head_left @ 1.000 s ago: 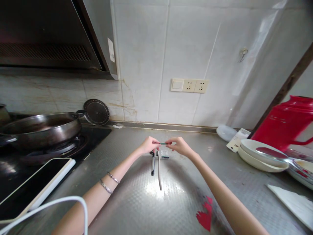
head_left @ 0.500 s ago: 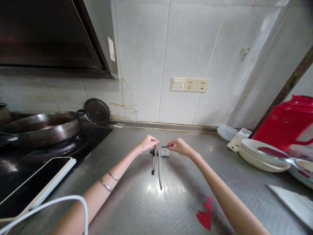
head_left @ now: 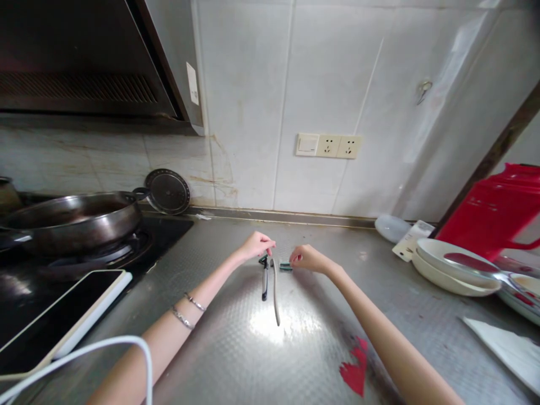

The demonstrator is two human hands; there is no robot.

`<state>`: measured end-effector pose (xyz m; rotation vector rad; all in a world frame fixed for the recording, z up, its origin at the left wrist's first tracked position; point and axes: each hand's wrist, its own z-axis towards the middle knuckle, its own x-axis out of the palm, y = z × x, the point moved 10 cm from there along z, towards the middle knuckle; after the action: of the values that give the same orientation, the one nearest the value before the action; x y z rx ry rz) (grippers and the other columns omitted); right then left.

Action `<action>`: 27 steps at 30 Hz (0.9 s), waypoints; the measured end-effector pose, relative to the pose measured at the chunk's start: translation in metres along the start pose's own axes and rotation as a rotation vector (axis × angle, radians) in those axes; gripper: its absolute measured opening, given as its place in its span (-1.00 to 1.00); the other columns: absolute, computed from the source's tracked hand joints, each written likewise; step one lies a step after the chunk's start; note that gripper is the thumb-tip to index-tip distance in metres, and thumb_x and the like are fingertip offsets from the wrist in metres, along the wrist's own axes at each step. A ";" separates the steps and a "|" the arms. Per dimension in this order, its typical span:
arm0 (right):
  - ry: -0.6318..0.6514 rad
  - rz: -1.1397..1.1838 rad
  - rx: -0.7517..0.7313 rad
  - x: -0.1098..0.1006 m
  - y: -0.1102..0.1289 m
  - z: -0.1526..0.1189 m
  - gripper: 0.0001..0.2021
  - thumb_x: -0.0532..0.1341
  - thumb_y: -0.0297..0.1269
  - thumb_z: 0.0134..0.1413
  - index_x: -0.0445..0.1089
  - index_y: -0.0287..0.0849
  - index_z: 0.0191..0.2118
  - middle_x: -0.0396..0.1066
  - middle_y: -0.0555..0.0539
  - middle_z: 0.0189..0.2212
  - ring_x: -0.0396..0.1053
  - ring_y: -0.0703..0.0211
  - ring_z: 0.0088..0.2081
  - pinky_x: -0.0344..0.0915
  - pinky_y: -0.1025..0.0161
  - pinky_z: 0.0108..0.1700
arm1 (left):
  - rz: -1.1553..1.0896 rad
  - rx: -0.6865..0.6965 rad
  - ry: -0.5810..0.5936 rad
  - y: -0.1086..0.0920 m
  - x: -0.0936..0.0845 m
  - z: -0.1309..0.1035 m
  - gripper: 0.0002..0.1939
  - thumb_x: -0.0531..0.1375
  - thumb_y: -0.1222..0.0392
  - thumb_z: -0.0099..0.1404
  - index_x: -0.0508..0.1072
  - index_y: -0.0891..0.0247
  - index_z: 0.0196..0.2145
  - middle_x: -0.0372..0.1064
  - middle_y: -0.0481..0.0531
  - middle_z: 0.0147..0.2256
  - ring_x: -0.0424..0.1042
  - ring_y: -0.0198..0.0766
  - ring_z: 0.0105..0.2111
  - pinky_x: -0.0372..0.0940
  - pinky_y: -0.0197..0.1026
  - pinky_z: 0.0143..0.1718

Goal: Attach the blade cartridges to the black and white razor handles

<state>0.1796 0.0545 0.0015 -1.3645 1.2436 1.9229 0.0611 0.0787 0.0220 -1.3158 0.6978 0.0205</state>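
The left hand (head_left: 257,245) hovers above the black-and-silver slim tool with a triangular head (head_left: 265,279), its grip pressed together at the fingertips. The right hand (head_left: 307,259) is low over the steel bench (head_left: 228,337), fingers curled at the right end of the small, dark green-edged strips (head_left: 286,267); whether its grip pinches one, I cannot tell. The strips lie just right of the upper end of the long, thin, pale grey rod (head_left: 276,295), which lies beside the tool.
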 end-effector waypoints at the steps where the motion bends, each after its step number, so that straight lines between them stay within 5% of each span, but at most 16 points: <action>1: -0.002 0.002 -0.004 0.001 0.001 0.000 -0.80 0.14 -0.40 -0.19 0.53 -0.23 -0.43 0.48 -0.08 -0.48 0.36 0.22 -0.43 0.18 0.38 -0.41 | 0.001 0.005 0.000 0.000 0.000 0.000 -0.71 0.10 0.15 0.12 0.50 0.46 -0.39 0.39 0.02 -0.61 0.04 -0.51 -0.72 -0.01 -0.39 -0.68; 27: 0.003 0.059 0.028 0.002 -0.005 -0.001 -0.78 0.13 -0.42 -0.17 0.54 -0.23 -0.43 0.50 -0.08 -0.48 0.37 0.21 -0.42 0.19 0.38 -0.40 | 0.007 0.020 0.022 0.000 0.004 0.000 -0.68 0.09 0.13 0.10 0.50 0.47 -0.39 0.39 0.04 -0.60 0.06 -0.49 -0.71 0.01 -0.38 -0.67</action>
<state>0.1830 0.0557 -0.0019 -1.3314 1.3217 1.9358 0.0643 0.0771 0.0197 -1.2958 0.7198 0.0049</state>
